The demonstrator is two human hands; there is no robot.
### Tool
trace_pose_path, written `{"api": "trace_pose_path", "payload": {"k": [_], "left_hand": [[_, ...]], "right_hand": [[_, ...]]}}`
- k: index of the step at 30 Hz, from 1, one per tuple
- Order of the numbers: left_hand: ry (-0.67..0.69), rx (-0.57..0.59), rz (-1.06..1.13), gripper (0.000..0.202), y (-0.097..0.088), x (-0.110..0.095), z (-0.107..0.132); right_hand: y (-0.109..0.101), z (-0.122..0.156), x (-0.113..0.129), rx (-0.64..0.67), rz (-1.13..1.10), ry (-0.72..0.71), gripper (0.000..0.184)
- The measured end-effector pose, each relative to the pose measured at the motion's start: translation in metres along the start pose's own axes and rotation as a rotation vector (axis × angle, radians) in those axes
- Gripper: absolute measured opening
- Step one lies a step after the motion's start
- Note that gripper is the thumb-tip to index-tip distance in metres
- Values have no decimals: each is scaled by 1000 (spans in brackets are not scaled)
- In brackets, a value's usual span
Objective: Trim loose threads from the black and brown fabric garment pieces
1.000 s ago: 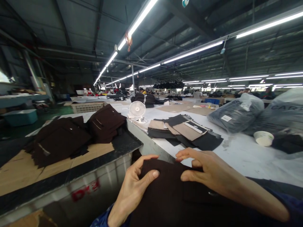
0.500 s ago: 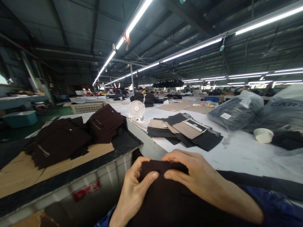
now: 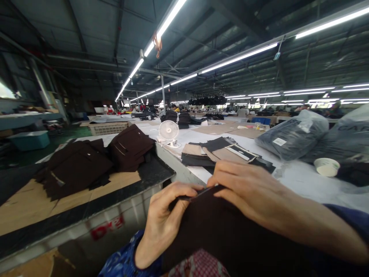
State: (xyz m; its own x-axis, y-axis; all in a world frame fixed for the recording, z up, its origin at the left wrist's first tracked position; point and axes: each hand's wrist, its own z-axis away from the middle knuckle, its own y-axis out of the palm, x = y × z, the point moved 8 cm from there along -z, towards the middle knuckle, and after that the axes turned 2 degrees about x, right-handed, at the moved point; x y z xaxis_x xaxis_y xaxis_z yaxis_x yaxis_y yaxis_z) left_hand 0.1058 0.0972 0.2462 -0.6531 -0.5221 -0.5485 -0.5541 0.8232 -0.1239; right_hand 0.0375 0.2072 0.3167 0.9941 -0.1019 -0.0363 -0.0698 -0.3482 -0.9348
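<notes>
Dark brown cloth (image 3: 227,231) sits under my hands: my left hand (image 3: 161,219) pinches its edge between thumb and fingers, my right hand (image 3: 253,192) presses on top, fingers together.

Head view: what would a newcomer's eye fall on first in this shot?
Closest, the left hand and right hand work at the edge of a dark brown knit panel in the foreground. Beyond, at left, lie stacks of brown cut pieces, near a white desk fan, with long fluorescent lights running overhead.
</notes>
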Motion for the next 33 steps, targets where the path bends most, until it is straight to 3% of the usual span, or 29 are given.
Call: {"api": "trace_pose_path", "payload": {"k": [4, 7, 10, 13, 15, 18, 20, 23, 26, 28, 31, 33], "left_hand": [[324, -111, 11, 19, 18, -24, -43], [420, -139, 5, 19, 42, -15, -62], [375, -13, -15, 20, 77, 21, -54], [209, 181, -14, 23, 111, 75, -22], [29, 255, 33, 25, 123, 113, 4], [-124, 285, 74, 24, 126, 148, 34], [-136, 273, 72, 24, 124, 156, 42], [-118, 237, 24, 25, 124, 156, 43], [-26, 208, -59, 26, 136, 144, 35], [57, 201, -89, 26, 148, 132, 29], [120, 276, -79, 28, 168, 122, 26], [122, 345, -64, 31, 176, 121, 29]], "right_hand": [[-63, -6, -6, -254, 341, 31, 34], [-76, 0, -29, -299, 527, 100, 38], [-43, 24, -65, -215, 617, 69, 34], [22, 65, -106, 6, 431, 42, 25], [67, 95, -132, 190, 215, 119, 19], [98, 129, -152, 266, 7, 245, 29], [98, 137, -157, 267, 38, 261, 27], [82, 139, -167, 248, 273, 239, 26], [57, 143, -187, 140, 536, 285, 36], [47, 151, -207, 147, 607, 376, 38], [52, 165, -227, 382, 431, 510, 39], [54, 162, -215, 423, 206, 522, 40]]}}
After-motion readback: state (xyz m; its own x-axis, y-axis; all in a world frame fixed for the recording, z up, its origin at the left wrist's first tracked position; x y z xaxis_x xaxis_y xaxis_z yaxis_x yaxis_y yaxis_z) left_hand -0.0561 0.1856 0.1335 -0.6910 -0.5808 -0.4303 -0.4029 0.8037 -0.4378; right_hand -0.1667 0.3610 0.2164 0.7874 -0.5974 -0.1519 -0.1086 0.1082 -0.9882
